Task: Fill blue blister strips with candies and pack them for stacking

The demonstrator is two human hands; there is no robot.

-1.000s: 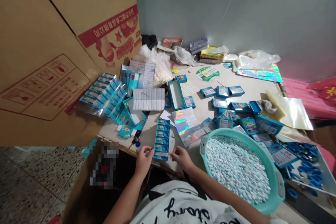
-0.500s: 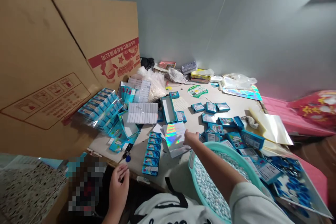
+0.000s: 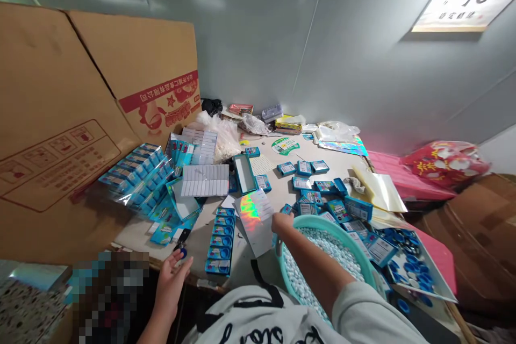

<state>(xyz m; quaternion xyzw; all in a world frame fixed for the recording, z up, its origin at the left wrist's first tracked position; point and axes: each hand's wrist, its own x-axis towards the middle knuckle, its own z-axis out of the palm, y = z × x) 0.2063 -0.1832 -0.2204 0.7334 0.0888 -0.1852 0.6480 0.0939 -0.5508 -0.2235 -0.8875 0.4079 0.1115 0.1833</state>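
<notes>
My right hand reaches forward over the table and rests at the edge of a holographic sticker sheet; its fingers point away and I cannot see whether they grip it. My left hand hovers at the table's near edge, palm up, fingers loosely spread and holding nothing. Between the hands lies a row of small blue boxes set end to end. A teal basin full of white pellets sits under my right forearm.
Large cardboard boxes stand at the left. Wrapped stacks of blue boxes, a white divided tray and scattered blue boxes cover the table. A tray of blue caps lies right. Bags and clutter line the wall.
My right hand left the row of blue boxes and reached forward to the holographic sheet. My left hand let go of the row and drew back to the table's edge. The view tilted upward.
</notes>
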